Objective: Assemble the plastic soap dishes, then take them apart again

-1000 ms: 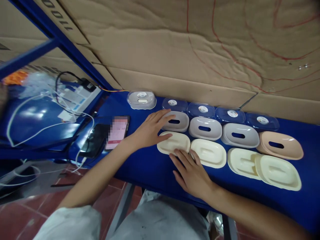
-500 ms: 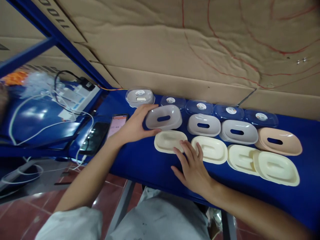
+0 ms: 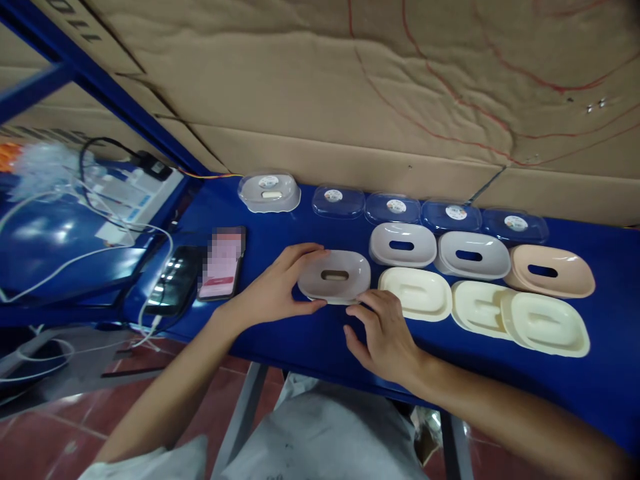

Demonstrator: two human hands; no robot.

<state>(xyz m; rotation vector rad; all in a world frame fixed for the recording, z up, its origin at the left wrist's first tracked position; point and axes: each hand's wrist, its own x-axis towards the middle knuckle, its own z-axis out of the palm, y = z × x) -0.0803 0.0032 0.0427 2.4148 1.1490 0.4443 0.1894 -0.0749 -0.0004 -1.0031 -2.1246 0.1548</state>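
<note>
My left hand [image 3: 280, 283] grips the left end of a grey oval soap dish [image 3: 345, 267] with a slot in its middle, thumb at the near edge and fingers at the far edge. The dish sits over a cream oval base, now almost wholly hidden; a pale strip shows through the slot. My right hand [image 3: 383, 327] rests fingertips on the dish's near right edge, its thumb held apart. Right of it lie a cream base [image 3: 417, 293] and two overlapping cream bases [image 3: 547, 323]. Behind them stand grey dishes [image 3: 473, 255] and a peach dish [image 3: 555, 270].
Several clear lids [image 3: 393, 208] with round stickers line the cardboard wall [image 3: 280, 80]. At the back left stands a grey dish under a clear lid [image 3: 270, 193]. A phone [image 3: 223, 263], a dark device [image 3: 175, 280] and a power strip with cables [image 3: 145, 193] lie left.
My left hand has brought the grey dish toward me, onto the cream base. My right fingers have moved from the base to the dish's near edge, curling slightly. The view has shifted a little.
</note>
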